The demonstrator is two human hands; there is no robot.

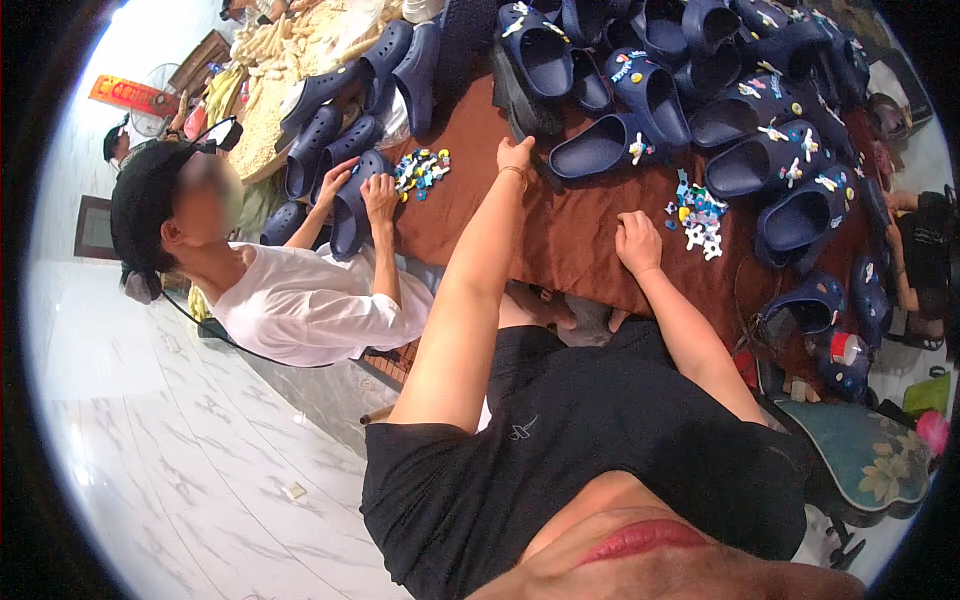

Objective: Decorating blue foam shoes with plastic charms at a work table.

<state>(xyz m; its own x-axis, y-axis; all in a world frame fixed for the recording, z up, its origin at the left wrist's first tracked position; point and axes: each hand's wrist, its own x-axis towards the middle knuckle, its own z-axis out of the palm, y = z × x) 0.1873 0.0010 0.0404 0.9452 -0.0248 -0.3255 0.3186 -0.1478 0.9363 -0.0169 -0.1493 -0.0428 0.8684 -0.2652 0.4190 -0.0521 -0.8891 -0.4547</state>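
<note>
My left hand (515, 154) reaches forward over the brown cloth, its fingers closed on the near end of a dark clog (522, 100). That clog lies against a navy clog (538, 55) with charms on its upper. My right hand (638, 241) rests on the cloth near the table's front edge, fingers curled in, with nothing visible in them. To its right is a small pile of shoe charms (700, 215) in white, blue and yellow. Just beyond, a navy clog (595, 147) with a white charm lies on its side.
Many charm-decorated navy clogs (765, 160) crowd the table's right side. At left, a seated person (320, 300) in a white shirt handles a navy clog (350, 215) beside another charm pile (423, 172). Brown cloth (570, 235) covers the table. A patterned stool seat (860, 455) stands at right.
</note>
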